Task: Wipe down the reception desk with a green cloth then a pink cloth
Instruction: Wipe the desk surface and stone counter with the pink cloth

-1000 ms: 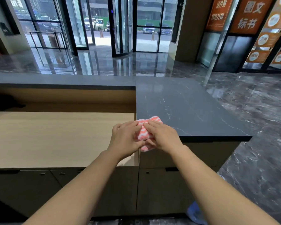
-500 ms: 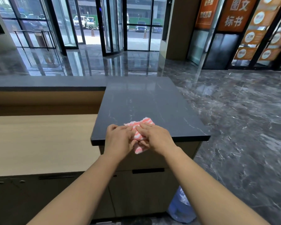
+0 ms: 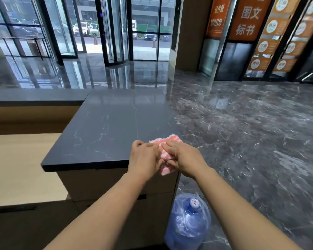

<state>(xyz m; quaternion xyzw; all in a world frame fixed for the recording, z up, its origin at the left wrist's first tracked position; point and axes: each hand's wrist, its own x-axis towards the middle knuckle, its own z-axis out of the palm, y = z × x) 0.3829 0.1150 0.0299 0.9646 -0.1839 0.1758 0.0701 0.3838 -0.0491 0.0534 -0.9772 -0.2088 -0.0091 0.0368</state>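
Observation:
A pink-and-white striped cloth (image 3: 171,139) lies at the front right corner of the dark marble top of the reception desk (image 3: 112,127), and part of it hangs over the front edge. My left hand (image 3: 145,157) covers the cloth's left side and my right hand (image 3: 185,156) its right side. On both hands the fingers lie over the top of the cloth and the thumbs close on the hanging part. No green cloth is in view.
A lower pale wooden work surface (image 3: 16,168) adjoins the dark top on the left. A blue water bottle in a plastic bag (image 3: 188,222) stands on the marble floor by the desk's right end. Glass doors lie beyond.
Both hands and the pink cloth have slid right along the front edge of the dark top, from its left corner to its right corner. The view followed them.

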